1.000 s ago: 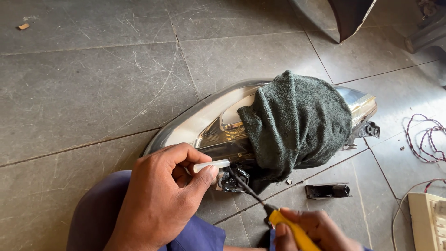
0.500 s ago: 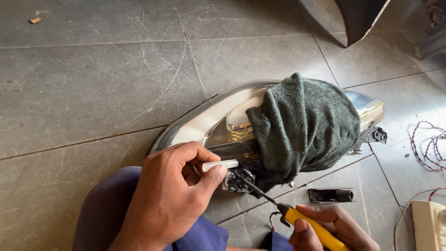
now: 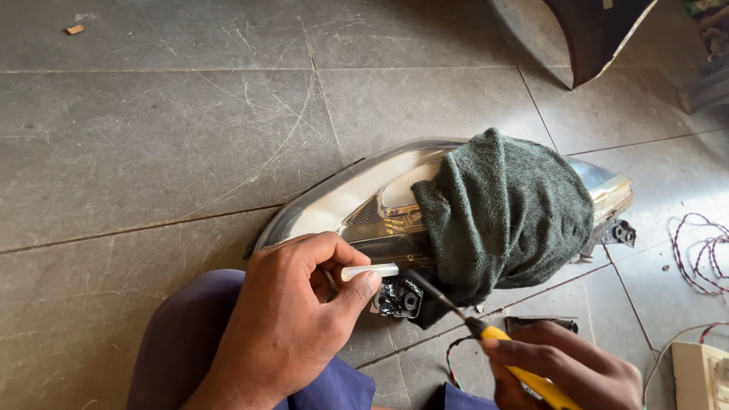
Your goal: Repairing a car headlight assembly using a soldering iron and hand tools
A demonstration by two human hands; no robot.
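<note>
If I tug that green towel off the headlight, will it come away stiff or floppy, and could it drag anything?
Probably floppy: the green towel sags in soft folds over the headlight. It looks light, so the headlight likely stays put. Its lower edge hangs by the black bracket near the tool tip, so it might snag there.

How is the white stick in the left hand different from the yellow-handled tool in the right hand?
The white stick is short, pale and plain; the yellow-handled tool is longer, with a dark metal shaft. The left hand pinches the stick nearly level; the right hand holds the tool slanted. Both point toward the black bracket on the headlight.
</note>
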